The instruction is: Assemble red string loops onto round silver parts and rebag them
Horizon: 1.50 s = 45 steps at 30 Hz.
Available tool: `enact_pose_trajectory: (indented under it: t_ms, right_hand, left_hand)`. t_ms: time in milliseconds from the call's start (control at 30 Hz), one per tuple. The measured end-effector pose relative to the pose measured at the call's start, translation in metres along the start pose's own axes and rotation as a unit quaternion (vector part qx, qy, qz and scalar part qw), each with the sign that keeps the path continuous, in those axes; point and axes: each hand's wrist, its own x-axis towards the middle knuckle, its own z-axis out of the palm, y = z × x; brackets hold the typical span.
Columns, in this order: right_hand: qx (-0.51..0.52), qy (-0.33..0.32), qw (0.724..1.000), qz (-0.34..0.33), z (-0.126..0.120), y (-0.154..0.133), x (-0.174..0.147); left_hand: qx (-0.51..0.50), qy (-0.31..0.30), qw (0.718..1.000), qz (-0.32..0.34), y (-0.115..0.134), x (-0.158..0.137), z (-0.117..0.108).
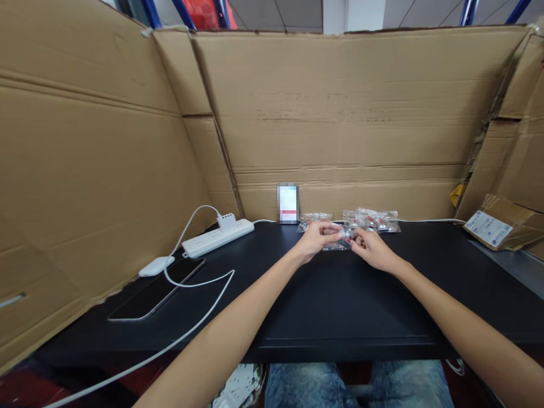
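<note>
My left hand (318, 239) is closed in a pinch at the left side of a small clear plastic bag (346, 233). From the right, the fingers of my right hand (373, 247) close on the same bag, which shows a bit of red inside. What exactly the bag contains is too small to make out. Just behind my right hand lies a group of clear plastic bags (374, 219) with small red and silvery pieces in them. Another clear bag (315, 217) rests behind my left hand, partly covered by it.
Cardboard walls (340, 113) surround the black table (340, 306). A propped phone (288, 204) with a lit screen stands at the back. Leftward are a white power strip (219, 238), a white cable (199, 326) and a dark tablet (155, 292). A labelled cardboard package (504, 222) sits right.
</note>
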Motion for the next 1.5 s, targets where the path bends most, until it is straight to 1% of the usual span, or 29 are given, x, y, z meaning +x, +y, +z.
enact_pose_trajectory:
  t_ms: [100, 233, 333, 400, 500, 567, 667, 767, 833, 900, 967, 1133, 1300, 1500]
  right_hand:
    - [0.020, -0.025, 0.999, 0.006, -0.001, 0.002, 0.000]
    - [0.036, -0.056, 0.998, 0.014, -0.008, 0.003, -0.001]
    - [0.036, -0.069, 0.997, 0.014, -0.014, 0.004, -0.001]
    - [0.033, -0.067, 0.997, 0.017, -0.016, 0.006, -0.001]
    - [0.035, -0.052, 0.998, 0.024, -0.017, 0.008, 0.000]
    - [0.047, -0.040, 0.998, 0.031, -0.017, 0.007, 0.001]
    - [0.079, -0.032, 0.995, 0.041, -0.017, 0.003, 0.002]
    - [0.129, -0.034, 0.990, 0.051, -0.015, 0.001, 0.003]
    - [0.154, -0.037, 0.986, 0.057, -0.014, 0.002, 0.003]
    - [0.156, -0.035, 0.985, 0.061, -0.013, 0.006, 0.003]
    - [0.145, -0.027, 0.987, 0.063, -0.012, 0.010, 0.004]
    - [0.139, -0.031, 0.987, 0.070, -0.014, 0.014, 0.003]
    - [0.172, -0.084, 0.978, 0.083, -0.017, 0.010, 0.002]
    - [0.182, -0.122, 0.972, 0.087, -0.020, 0.013, 0.000]
  left_hand:
    - [-0.034, 0.000, 0.999, -0.028, 0.000, -0.001, 0.002]
    - [-0.107, -0.012, 0.991, -0.076, 0.002, -0.006, 0.008]
    - [-0.166, -0.034, 0.981, -0.097, 0.006, -0.008, 0.012]
    - [-0.201, -0.062, 0.971, -0.114, 0.009, -0.009, 0.013]
    - [-0.235, -0.101, 0.960, -0.113, 0.013, -0.009, 0.013]
    - [-0.246, -0.097, 0.960, -0.092, 0.013, -0.008, 0.013]
    - [-0.235, -0.055, 0.969, -0.050, 0.013, -0.007, 0.015]
    - [-0.196, -0.025, 0.980, -0.003, 0.012, -0.006, 0.017]
    - [-0.157, 0.000, 0.988, 0.013, 0.013, -0.006, 0.017]
    - [-0.113, 0.019, 0.993, 0.013, 0.016, -0.007, 0.018]
    - [-0.085, 0.020, 0.996, 0.007, 0.018, -0.008, 0.018]
    - [-0.067, 0.022, 0.997, -0.008, 0.016, -0.007, 0.019]
    - [-0.086, 0.036, 0.995, -0.029, 0.005, -0.007, 0.025]
    - [-0.093, 0.031, 0.994, -0.051, 0.003, -0.012, 0.031]
